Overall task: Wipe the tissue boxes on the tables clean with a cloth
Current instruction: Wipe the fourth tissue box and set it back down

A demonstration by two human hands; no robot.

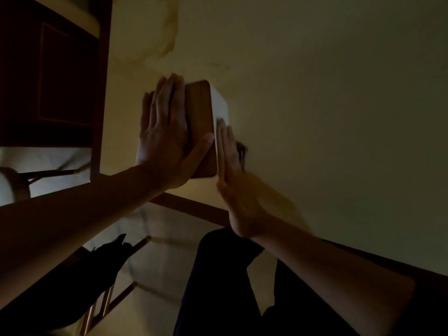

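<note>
The tissue box (202, 110), white-sided with a brown wooden face, stands on the pale table (327, 98) near its front edge. My left hand (164, 132) lies flat against the box's left side, fingers straight, with the thumb reaching across the wooden face. Along the white right side, my right hand (232, 175) presses flat with straight fingers. A thin pale cloth (220, 141) shows between that palm and the box. The light is dim and the right hand is blurred.
A dark wooden chair (60, 76) stands at the table's left end. A second chair's rungs (106, 301) show below the table edge, beside my dark trouser legs (218, 287). A small dark object (242, 149) lies on the table behind my right hand.
</note>
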